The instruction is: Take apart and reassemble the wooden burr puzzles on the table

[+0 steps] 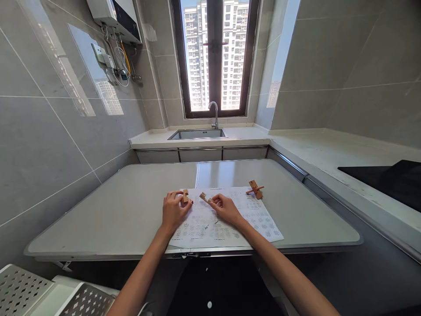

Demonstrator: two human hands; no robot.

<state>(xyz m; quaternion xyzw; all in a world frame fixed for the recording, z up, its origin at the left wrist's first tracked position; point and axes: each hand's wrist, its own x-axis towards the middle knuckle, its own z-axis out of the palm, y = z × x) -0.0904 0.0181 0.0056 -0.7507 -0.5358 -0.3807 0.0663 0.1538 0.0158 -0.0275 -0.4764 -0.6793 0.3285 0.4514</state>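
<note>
My left hand (175, 210) pinches a small notched wooden puzzle piece (186, 196) upright above the left side of a printed sheet (226, 237). In my right hand (226, 208) is a second, slimmer notched wooden piece (204, 197), held by one end and pointing up to the left. The two pieces are apart from each other. Beyond my right hand, at the sheet's far right corner, several wooden pieces (255, 189) lie joined crosswise. The sheet shows rows of small printed diagrams, partly covered by my hands.
A pale folding table (108, 210) carries the sheet. Behind it run a white counter (243, 132), a sink (197, 134) and a tap (214, 112) under a window. A black item (391, 175) rests on the right counter. A perforated white seat (26, 285) stands at lower left.
</note>
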